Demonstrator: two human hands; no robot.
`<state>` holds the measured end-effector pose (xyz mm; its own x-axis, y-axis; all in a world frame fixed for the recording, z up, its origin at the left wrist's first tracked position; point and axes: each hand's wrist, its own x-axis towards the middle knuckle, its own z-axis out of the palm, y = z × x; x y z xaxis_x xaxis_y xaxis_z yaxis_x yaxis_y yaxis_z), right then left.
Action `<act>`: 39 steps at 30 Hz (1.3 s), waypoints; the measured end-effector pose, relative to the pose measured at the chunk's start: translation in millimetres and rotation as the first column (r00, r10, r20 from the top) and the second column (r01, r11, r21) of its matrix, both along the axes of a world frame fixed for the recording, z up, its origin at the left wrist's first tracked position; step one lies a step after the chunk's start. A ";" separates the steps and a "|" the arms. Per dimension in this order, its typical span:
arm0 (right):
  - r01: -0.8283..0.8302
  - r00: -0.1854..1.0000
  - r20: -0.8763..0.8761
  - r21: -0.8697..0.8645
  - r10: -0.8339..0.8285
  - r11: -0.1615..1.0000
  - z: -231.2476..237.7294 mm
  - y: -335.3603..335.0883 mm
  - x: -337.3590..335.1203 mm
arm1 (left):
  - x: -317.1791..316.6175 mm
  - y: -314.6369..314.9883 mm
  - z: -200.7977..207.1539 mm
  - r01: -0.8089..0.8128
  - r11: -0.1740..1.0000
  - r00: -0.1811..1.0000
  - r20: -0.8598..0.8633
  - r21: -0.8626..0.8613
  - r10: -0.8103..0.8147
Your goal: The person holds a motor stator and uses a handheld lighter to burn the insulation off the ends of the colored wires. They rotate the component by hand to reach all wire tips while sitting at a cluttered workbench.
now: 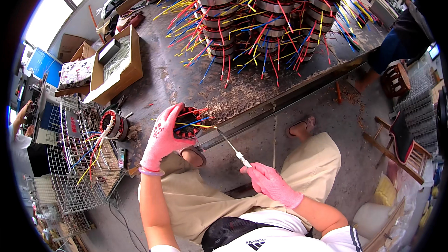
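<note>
My left hand [161,133], in a pink glove, is closed around a motor stator [187,133] at the near edge of the workbench. The stator has red windings inside, and red, blue and yellow wire leads stick out to its right. In my right hand [270,183], also pink-gloved, is a thin metal rod tool [228,143] with a white handle, held pointing up and left. Its tip meets or nearly meets the end of the yellow lead [201,126]; the exact contact is too small to tell. A second stator [120,127] with bundled leads lies left of my left hand.
Tall stacks of stators [270,7] with many coloured leads fill the back of the workbench [156,67]. An open cardboard box [116,80] sits at left, above a wire basket [77,158]. A wooden chair [403,147] stands right; other people are at the far left and upper right.
</note>
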<state>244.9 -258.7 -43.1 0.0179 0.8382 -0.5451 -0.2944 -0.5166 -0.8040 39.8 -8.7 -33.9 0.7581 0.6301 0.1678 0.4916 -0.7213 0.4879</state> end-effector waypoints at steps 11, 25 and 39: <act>-0.010 1.000 0.001 0.026 0.010 1.000 1.1 -0.2 1.8 | 0.6 2.2 -2.1 -0.006 0.999 1.000 0.007 -0.043 0.006; 0.003 1.000 0.007 0.018 -0.003 1.000 -1.8 -1.6 1.3 | -1.9 4.3 -3.1 0.028 0.999 1.000 0.001 -0.015 -0.028; 0.042 0.998 -0.037 0.053 -0.040 0.998 -12.0 -3.6 -1.0 | 1.9 1.0 -1.0 0.000 1.000 1.000 -0.024 -0.015 -0.001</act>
